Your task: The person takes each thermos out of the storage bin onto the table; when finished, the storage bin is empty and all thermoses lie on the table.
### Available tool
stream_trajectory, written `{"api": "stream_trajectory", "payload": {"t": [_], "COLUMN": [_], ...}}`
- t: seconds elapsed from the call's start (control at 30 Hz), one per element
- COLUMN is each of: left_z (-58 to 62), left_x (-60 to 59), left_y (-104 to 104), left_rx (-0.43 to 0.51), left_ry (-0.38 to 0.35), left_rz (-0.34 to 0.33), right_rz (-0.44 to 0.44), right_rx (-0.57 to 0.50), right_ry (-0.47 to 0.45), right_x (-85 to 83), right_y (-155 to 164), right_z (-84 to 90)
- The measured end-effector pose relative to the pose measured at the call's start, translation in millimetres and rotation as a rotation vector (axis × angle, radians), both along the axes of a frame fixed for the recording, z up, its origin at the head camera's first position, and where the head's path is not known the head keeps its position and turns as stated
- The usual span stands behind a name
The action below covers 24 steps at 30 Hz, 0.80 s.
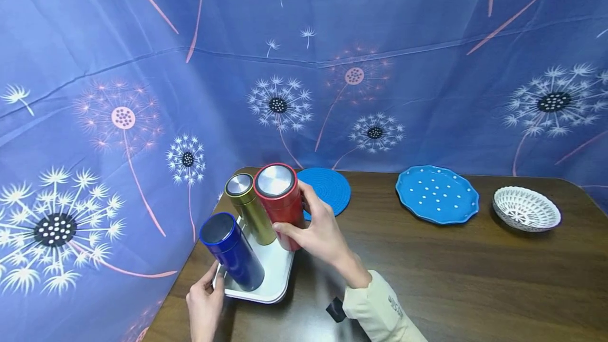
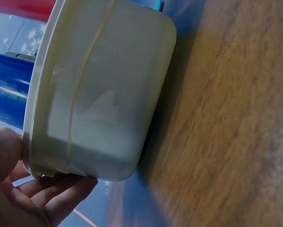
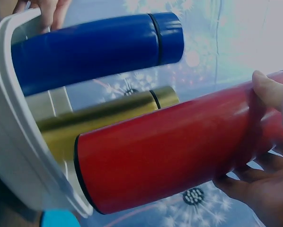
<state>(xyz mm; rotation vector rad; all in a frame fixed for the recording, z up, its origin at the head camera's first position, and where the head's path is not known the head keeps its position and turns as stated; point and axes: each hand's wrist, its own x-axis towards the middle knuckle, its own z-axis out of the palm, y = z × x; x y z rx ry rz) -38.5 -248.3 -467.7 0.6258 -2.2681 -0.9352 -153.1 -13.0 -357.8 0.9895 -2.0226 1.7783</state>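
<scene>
My right hand (image 1: 318, 228) grips a red thermos flask (image 1: 284, 210) with a silver top. In the right wrist view the whole red flask (image 3: 170, 151) shows, its black-rimmed base close over the rim of a white plastic bin (image 1: 275, 278). A blue flask (image 1: 235, 255) and a gold flask (image 1: 254, 212) stand inside the bin, both leaning a little. With thumb at the rim and fingers under it on the outer wall, my left hand (image 1: 206, 300) holds the bin's near left corner. The left wrist view shows that grip on the bin (image 2: 103, 94).
Behind the bin lies a round blue woven mat (image 1: 332, 189). Farther right are a blue dotted plate (image 1: 437, 194) and a white patterned bowl (image 1: 526, 209). A small black item (image 1: 336, 310) shows beside the right sleeve. Dandelion-print cloth hangs along the back and left of the wooden table (image 1: 404, 263).
</scene>
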Motion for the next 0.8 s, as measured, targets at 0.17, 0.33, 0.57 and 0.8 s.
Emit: {"api": "stream_trajectory", "payload": {"t": [0.17, 0.33, 0.57, 0.8], "left_z": [0.6, 0.9, 2.0, 0.7], "left_x": [-0.2, -0.1, 0.2, 0.7], "left_y": [-1, -3, -5, -4], "left_rx": [0.021, 0.033, 0.034, 0.016], "left_ry": [-0.009, -0.002, -0.029, -0.043], "left_rz": [-0.001, -0.013, -0.007, 0.014], "right_rz": [-0.055, -0.137, -0.272, -0.412], "right_rx": [0.028, 0.045, 0.054, 0.067], "right_ry": [-0.012, -0.059, -0.150, -0.200], "right_x": [1.7, 3.3, 1.1, -1.0], "right_y": [23, 50, 94, 139], "right_z": [-0.1, -5.8, -18.6, -28.2]}}
